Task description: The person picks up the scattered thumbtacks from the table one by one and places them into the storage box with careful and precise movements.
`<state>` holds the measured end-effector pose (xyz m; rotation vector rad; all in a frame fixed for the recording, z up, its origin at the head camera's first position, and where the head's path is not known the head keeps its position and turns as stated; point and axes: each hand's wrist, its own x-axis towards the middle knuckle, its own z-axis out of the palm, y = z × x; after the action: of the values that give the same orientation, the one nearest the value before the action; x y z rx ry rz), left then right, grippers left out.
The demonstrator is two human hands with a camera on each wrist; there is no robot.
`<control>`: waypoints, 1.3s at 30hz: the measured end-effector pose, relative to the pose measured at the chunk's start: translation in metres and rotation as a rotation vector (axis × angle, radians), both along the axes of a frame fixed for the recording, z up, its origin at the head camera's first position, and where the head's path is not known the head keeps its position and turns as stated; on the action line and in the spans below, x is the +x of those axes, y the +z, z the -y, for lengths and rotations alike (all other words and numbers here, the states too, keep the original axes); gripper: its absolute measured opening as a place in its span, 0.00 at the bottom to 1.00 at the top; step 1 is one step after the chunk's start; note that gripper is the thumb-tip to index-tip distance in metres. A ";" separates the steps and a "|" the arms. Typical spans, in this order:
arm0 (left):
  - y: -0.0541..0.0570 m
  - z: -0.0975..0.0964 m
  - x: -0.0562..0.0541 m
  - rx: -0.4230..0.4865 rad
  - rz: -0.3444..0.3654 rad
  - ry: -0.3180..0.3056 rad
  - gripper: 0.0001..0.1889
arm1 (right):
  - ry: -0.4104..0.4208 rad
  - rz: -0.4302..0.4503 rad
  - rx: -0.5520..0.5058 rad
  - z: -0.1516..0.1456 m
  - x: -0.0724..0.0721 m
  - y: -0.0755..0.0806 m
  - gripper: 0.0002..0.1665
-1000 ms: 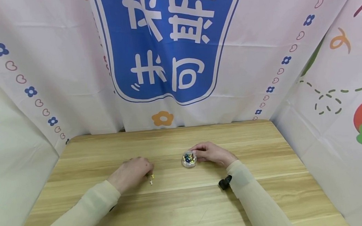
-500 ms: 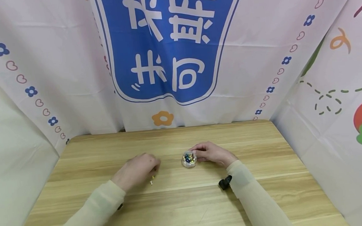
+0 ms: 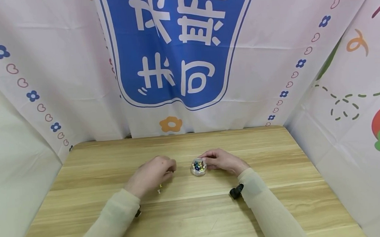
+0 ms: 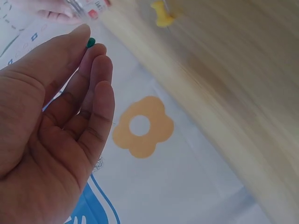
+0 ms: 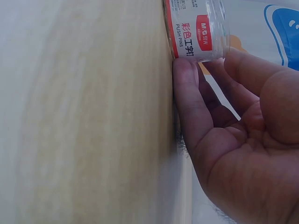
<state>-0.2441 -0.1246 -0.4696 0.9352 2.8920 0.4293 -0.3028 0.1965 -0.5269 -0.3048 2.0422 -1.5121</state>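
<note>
Between thumb and fingertips my left hand (image 3: 152,174) pinches a green push pin (image 4: 91,42); only its coloured head shows in the left wrist view. A clear round jar (image 3: 198,167) of mixed-colour push pins stands on the table, its label (image 5: 190,29) reading PUSH PINS. My right hand (image 3: 223,160) holds the jar's right side with thumb and fingers. On the table near the left hand lie a yellow push pin (image 4: 163,14) and a white push pin (image 3: 159,191).
The wood-grain table (image 3: 196,219) meets a printed cloth (image 3: 88,117) at its back edge. More cloth hangs on the right side (image 3: 342,152). A black wrist-worn device (image 3: 236,191) sits at the right sleeve.
My left hand has moved right and slightly away, toward the jar. The right hand and jar have stayed in place, as have the yellow and white pins.
</note>
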 end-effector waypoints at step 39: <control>-0.010 -0.064 -0.021 0.138 -0.022 -0.050 0.11 | 0.004 0.005 -0.024 -0.001 0.000 -0.001 0.23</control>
<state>-0.2648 -0.0602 -0.4793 1.0348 2.8828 0.6258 -0.3028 0.1979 -0.5280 -0.3135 2.0197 -1.5341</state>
